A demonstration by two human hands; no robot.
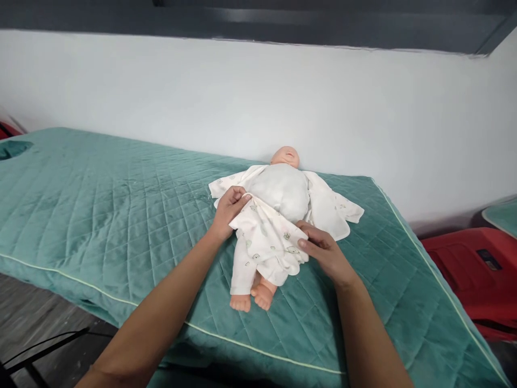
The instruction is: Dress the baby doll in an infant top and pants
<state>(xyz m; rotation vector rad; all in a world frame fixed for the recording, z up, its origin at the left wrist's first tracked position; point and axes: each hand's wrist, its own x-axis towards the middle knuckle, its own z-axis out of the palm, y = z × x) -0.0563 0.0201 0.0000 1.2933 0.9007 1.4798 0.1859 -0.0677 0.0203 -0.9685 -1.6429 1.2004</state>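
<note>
A baby doll [285, 156] lies on its back, its head toward the wall and its bare feet toward me. A white jacket [329, 202] with a small green print is spread open beneath it, sleeves out to both sides. The doll's torso [283, 186] is soft and white. Over the hips and legs are white printed baby pants [266, 231]. My left hand [231, 209] pinches their waistband at one side. At the other side, my right hand [323, 250] grips the waistband's edge between thumb and fingers. The waist cloth hangs loose and bunched over the thighs.
A green quilted cover [121, 215] with pale piping lies over the bed. Behind it stands a white wall [226, 97] below a dark beam [258, 24]. To the right is a red case [472, 269]; a black metal stand [48, 347] is at lower left.
</note>
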